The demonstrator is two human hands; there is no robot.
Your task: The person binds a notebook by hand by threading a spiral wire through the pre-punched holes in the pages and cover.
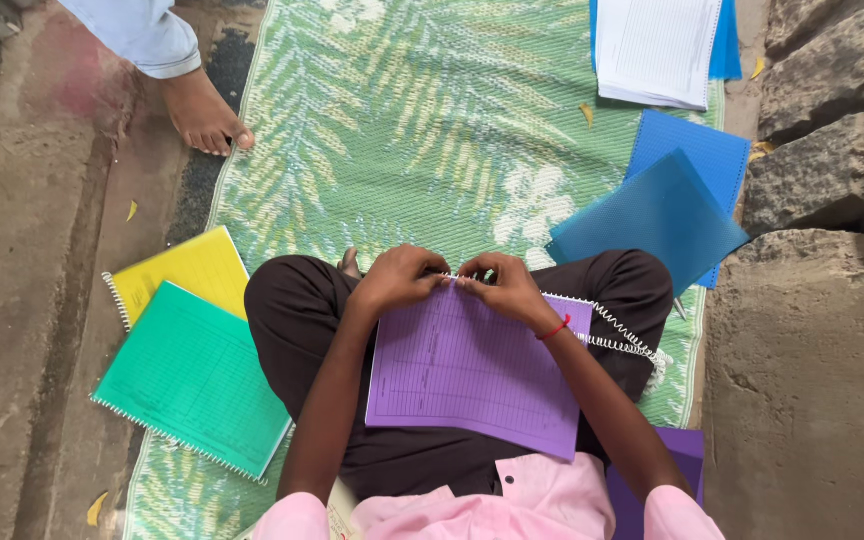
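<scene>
While you sit cross-legged on green mat point(392, 130), your left hand point(399, 277) and right hand point(505, 285) both pinch top edge of purple book point(472, 370) on your lap, fingers closed on it. White spiral coil point(620, 335) trails right. Green notebook point(192, 378), yellow notebook point(184, 272) lie left; blue covers point(667, 205) right.
</scene>
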